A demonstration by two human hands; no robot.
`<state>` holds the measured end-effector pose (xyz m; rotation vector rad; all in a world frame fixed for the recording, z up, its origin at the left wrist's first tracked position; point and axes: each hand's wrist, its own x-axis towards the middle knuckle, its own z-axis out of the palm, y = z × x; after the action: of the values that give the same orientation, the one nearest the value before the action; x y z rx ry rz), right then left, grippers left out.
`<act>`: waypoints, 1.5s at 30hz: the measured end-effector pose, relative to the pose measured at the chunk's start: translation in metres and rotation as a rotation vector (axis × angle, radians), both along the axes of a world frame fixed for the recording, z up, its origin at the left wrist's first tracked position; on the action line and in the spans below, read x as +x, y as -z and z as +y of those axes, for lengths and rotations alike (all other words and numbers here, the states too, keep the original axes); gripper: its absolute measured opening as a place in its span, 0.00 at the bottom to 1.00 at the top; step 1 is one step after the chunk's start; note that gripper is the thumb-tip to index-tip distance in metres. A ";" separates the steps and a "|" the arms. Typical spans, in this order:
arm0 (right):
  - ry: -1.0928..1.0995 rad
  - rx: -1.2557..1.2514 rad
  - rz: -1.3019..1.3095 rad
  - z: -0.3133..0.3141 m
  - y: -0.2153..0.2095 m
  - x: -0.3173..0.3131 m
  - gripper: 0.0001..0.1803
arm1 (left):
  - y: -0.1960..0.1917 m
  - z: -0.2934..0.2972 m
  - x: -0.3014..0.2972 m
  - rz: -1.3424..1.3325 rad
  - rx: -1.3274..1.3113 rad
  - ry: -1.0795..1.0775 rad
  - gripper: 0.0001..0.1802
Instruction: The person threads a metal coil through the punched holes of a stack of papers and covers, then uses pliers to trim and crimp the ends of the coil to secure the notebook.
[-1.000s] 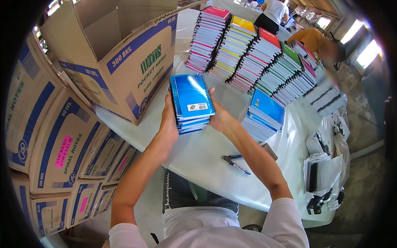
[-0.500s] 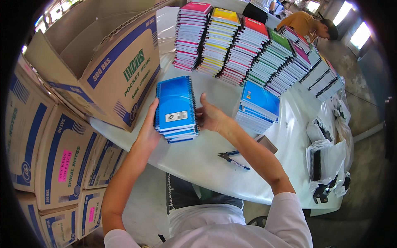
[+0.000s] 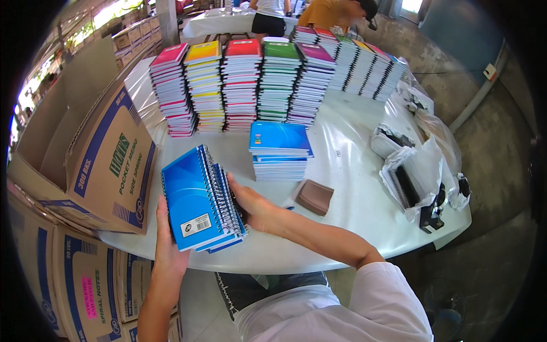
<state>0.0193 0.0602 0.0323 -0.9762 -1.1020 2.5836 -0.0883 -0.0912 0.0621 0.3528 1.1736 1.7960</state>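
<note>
The white table (image 3: pixel 353 188) carries a long row of coloured notebook stacks (image 3: pixel 268 80) at its far side, a short blue pile (image 3: pixel 280 157) in the middle and a brown wallet (image 3: pixel 314 196) near the right hand (image 3: pixel 256 208); an open carton (image 3: pixel 85 159) stands just beside the left hand (image 3: pixel 168 251), crowding that side. Both hands are clamped on a bundle of blue spiral notebooks (image 3: pixel 199 199), held tilted above the table's near edge; it looks rather heavy and stiff, yet the loose covers may slide, so pressing both ends seems the safest hold.

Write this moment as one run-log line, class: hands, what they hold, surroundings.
left hand: under blue spiral notebook bundle | right hand: against its spiral side | behind: blue notebook stack | beside: brown wallet | left: open carton
</note>
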 end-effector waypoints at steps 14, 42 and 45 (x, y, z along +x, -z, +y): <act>0.520 0.204 -0.118 0.122 -0.126 0.215 0.30 | -0.089 0.189 0.160 -0.100 0.147 0.619 0.52; 0.413 0.601 -0.328 0.458 0.064 0.226 0.24 | 0.005 0.514 0.179 1.351 -0.527 0.400 0.41; 0.425 0.703 -0.283 0.456 0.028 0.241 0.29 | 0.014 0.517 0.179 1.423 -0.471 0.334 0.40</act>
<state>0.2601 0.5158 0.0043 -1.2198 -1.5120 1.5741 0.0905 0.4256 0.0483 1.5566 2.2105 0.7439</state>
